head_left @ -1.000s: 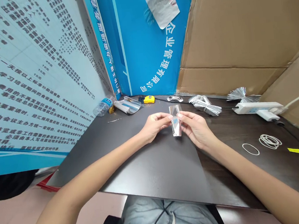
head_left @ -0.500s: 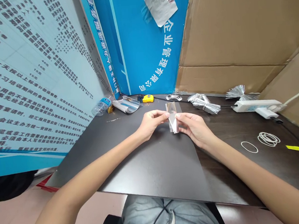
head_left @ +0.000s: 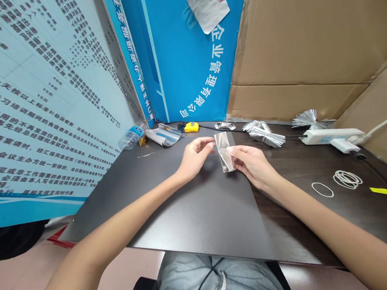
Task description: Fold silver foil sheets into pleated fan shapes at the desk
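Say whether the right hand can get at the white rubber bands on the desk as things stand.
Probably yes: nothing lies between the right hand and the white rubber bands on the desk. But its fingers are holding the shiny film strip, so it would likely need to release that first.

The picture is bright and clear, with soft, even light. A shiny silver see-through strip (head_left: 224, 152) near the middle throws white glare. The pale blue printed wall board (head_left: 43, 100) looks bent at 9 o'clock. The dark flat board (head_left: 194, 218) at 6 o'clock shows only faint shadows.
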`<action>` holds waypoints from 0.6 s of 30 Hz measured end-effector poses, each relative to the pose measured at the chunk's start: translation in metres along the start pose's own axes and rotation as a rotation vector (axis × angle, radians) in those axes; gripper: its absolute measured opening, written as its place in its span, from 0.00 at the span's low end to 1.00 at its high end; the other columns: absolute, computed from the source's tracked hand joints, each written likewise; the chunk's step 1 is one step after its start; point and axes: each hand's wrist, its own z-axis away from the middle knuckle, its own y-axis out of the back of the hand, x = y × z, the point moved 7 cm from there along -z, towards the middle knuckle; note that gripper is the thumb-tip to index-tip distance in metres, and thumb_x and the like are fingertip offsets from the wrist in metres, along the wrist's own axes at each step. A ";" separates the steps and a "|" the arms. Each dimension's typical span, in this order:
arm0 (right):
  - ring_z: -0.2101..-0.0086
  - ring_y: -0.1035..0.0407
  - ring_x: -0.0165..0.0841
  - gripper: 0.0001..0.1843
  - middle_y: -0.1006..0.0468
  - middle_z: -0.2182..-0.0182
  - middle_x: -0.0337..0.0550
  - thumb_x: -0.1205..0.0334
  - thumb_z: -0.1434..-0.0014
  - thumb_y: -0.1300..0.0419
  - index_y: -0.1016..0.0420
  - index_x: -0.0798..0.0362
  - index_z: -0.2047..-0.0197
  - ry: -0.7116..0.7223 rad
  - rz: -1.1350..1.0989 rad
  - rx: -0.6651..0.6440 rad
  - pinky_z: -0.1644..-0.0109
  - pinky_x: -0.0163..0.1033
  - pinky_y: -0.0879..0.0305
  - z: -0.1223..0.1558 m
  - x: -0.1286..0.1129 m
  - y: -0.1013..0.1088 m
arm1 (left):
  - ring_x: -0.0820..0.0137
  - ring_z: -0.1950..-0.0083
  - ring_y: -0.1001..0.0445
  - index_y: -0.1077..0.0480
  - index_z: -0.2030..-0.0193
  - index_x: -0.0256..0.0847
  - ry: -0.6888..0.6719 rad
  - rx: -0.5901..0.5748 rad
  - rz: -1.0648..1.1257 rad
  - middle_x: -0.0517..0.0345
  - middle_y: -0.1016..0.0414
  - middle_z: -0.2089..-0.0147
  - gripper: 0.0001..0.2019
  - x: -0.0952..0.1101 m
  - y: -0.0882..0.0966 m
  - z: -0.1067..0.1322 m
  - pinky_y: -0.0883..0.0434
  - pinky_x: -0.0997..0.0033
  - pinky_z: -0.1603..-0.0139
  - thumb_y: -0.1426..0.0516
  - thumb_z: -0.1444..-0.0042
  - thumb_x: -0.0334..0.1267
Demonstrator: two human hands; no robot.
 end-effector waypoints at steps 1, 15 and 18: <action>0.73 0.34 0.28 0.23 0.25 0.75 0.38 0.46 0.55 0.21 0.19 0.55 0.67 -0.009 -0.005 0.004 0.66 0.37 0.29 -0.001 0.001 0.001 | 0.60 0.45 0.21 0.24 0.43 0.37 -0.134 0.044 -0.133 0.41 0.20 0.42 0.20 0.011 0.007 -0.001 0.26 0.55 0.41 0.37 0.37 0.47; 0.65 0.26 0.34 0.19 0.19 0.67 0.44 0.48 0.51 0.23 0.18 0.53 0.64 -0.077 -0.049 0.013 0.61 0.39 0.28 0.000 0.008 0.001 | 0.61 0.47 0.18 0.17 0.55 0.48 -0.508 -0.240 -0.607 0.50 0.14 0.52 0.09 0.036 -0.006 0.009 0.32 0.53 0.35 0.39 0.33 0.42; 0.55 0.24 0.37 0.21 0.16 0.56 0.45 0.47 0.49 0.24 0.16 0.49 0.56 0.108 0.081 0.065 0.53 0.39 0.27 0.000 -0.011 0.006 | 0.61 0.53 0.17 0.16 0.57 0.42 -0.289 -0.083 -0.382 0.48 0.14 0.55 0.11 0.030 -0.003 0.006 0.26 0.59 0.45 0.37 0.35 0.46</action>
